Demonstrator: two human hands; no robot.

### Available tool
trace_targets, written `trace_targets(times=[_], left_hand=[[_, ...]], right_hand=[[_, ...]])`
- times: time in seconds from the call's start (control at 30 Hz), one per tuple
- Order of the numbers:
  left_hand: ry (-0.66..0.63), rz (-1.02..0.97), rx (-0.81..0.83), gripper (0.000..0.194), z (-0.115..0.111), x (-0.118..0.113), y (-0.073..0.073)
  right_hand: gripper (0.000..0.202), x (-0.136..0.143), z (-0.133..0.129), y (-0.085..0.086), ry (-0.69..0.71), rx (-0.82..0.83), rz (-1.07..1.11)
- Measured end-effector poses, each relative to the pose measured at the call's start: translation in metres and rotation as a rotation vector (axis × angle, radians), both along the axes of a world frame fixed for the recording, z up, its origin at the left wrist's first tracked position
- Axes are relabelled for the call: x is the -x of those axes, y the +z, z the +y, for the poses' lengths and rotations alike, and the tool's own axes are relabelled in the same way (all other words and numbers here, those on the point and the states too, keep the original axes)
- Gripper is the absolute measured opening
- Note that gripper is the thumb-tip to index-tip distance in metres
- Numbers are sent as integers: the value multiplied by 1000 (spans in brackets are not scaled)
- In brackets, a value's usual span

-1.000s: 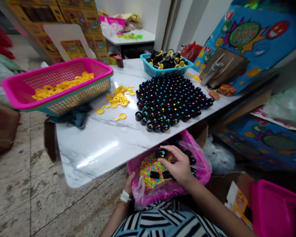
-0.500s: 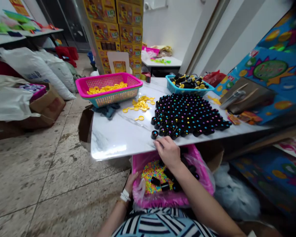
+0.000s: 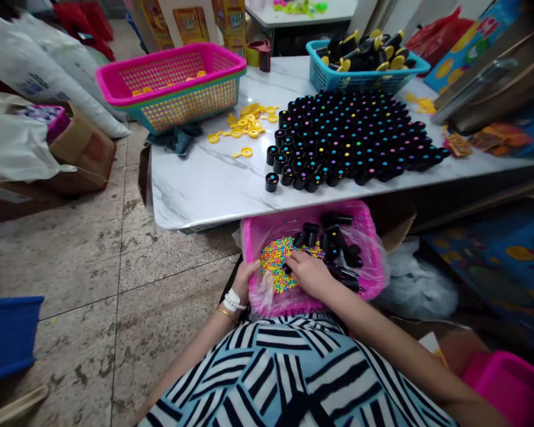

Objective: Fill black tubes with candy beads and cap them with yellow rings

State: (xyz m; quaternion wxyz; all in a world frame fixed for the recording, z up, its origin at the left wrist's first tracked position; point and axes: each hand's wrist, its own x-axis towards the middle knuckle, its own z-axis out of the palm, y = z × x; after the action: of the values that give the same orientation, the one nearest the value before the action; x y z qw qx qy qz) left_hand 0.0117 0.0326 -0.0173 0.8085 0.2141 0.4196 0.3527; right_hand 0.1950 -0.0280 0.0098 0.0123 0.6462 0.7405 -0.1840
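A pink plastic basket [image 3: 248, 238] lined with clear plastic sits on my lap, against the table's front edge. Small multicoloured beads [image 3: 276, 252] fill its left part, and loose black tubes [image 3: 333, 238] lie on the right. My left hand [image 3: 245, 279] is closed over the basket's left rim. Down among the beads, my right hand [image 3: 310, 274] has its fingers closed around a black tube [image 3: 287, 268], mostly hidden by them. On the table, many upright black tubes [image 3: 358, 145] stand packed in rows, with coloured beads showing in their tops.
Yellow ring-ended wands [image 3: 248, 121] lie loose on the white table [image 3: 200, 193]. A pink basket stacked in a teal one [image 3: 187, 110] stands left; a blue basket [image 3: 360, 80] of black-and-yellow pieces stands behind the rows. A blue bin [image 3: 11, 338] is on the floor.
My right hand has moved from the table edge, beside the front-left tube, down into the beads. The view has tilted downward. My left hand stays on the basket's rim.
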Motion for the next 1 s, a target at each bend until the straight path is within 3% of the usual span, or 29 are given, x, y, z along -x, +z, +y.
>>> trace_targets(times=[0.23, 0.4, 0.5, 0.63, 0.77, 0.93, 1.0], left_hand=[[53, 18, -92, 18, -5, 0, 3], [46, 33, -42, 25, -6, 8, -11], [29, 31, 25, 30, -5, 10, -20], [5, 24, 61, 27, -3, 9, -28], [0, 3, 62, 30, 0, 9, -29], [-18, -24, 82, 37, 2, 10, -28], [-29, -30, 90, 37, 3, 11, -29]], right_hand=[[24, 12, -2, -3, 84, -55, 166], [30, 2, -16, -6, -166, -156, 824], [29, -8, -17, -1, -306, -194, 970], [31, -15, -5, 15, -363, -345, 892], [29, -22, 7, 30, -291, -593, 641], [32, -32, 5, 21, 34, -589, 319], [32, -36, 2, 14, 29, -575, 313]])
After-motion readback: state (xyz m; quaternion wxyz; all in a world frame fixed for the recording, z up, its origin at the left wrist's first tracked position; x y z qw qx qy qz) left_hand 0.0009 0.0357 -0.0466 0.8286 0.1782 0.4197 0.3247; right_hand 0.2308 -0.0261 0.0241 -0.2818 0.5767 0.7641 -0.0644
